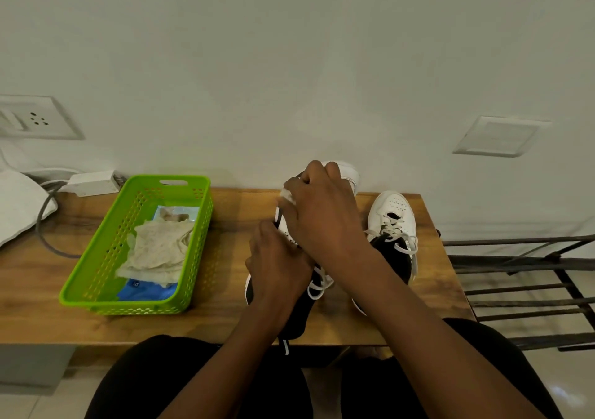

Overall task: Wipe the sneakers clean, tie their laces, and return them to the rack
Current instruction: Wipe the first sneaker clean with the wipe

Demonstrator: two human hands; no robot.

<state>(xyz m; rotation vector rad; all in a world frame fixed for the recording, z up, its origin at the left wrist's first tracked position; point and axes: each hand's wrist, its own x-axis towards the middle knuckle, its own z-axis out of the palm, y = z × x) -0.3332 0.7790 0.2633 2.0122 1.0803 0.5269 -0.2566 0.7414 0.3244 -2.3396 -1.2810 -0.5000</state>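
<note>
Here, from the head view, a person sits at the wooden worktop (225, 273). The left grip (277, 267) clasps the side of a black-and-white sneaker (297, 315), whose toe is raised toward the wall. The right grip (322, 212) is clenched round a white wipe (286, 194) pressed to its upper. The second sneaker (394, 222) stands just beside, laces loose. Left, a green basket (128, 307) holds a crumpled cloth (157, 251) over a blue packet (145, 291). A metal rack (515, 261) stands at the right.

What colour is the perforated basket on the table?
The basket is bright green; the head view shows it best.
</note>
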